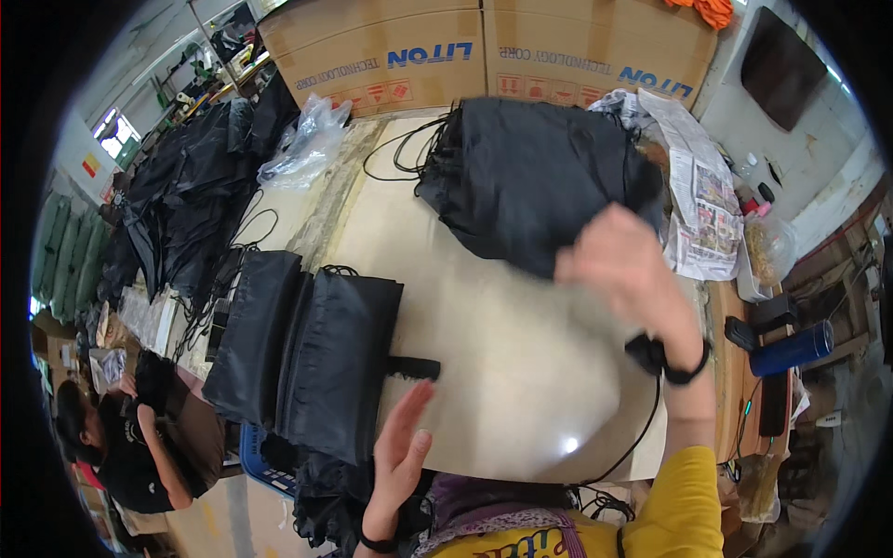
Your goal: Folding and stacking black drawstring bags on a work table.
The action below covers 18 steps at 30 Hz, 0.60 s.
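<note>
Head view: right hand (621,270) at the black pile (535,172) on the table (502,353), fingers blurred, no telling whether gripping; left hand (400,456), fingers straight, thumb apart, beside folded cloth (342,363).

Plain black fabric pile (530,177), yellow sleeve (677,502)

Blue lettering (430,55) and red symbols (375,93) mark the cardboard boxes (321,51); print (716,223) covers the newspaper (686,167).
</note>
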### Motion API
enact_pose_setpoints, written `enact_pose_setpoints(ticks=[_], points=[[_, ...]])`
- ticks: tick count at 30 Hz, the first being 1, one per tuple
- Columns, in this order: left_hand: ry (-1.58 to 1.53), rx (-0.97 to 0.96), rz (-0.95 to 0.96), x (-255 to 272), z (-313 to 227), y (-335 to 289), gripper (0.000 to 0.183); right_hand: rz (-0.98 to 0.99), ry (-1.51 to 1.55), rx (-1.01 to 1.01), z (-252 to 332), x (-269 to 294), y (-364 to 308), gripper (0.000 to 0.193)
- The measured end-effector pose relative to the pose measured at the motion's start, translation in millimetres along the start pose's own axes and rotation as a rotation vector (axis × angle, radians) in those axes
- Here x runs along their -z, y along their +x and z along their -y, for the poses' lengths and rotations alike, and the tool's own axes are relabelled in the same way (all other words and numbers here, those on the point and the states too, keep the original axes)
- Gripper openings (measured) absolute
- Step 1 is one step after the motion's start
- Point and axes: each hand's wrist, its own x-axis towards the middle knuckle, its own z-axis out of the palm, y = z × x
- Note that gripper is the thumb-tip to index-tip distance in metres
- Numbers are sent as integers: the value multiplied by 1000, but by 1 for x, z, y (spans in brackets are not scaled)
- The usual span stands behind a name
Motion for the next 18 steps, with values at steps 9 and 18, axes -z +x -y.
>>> enact_pose_setpoints(ticks=[9, 18], points=[[-405, 480, 19, -81, 48, 62, 88, 405, 493, -271, 155, -17, -128, 20], [326, -251, 402, -103, -1, 69, 47, 329, 503, -488, 184, -36, -162, 17]])
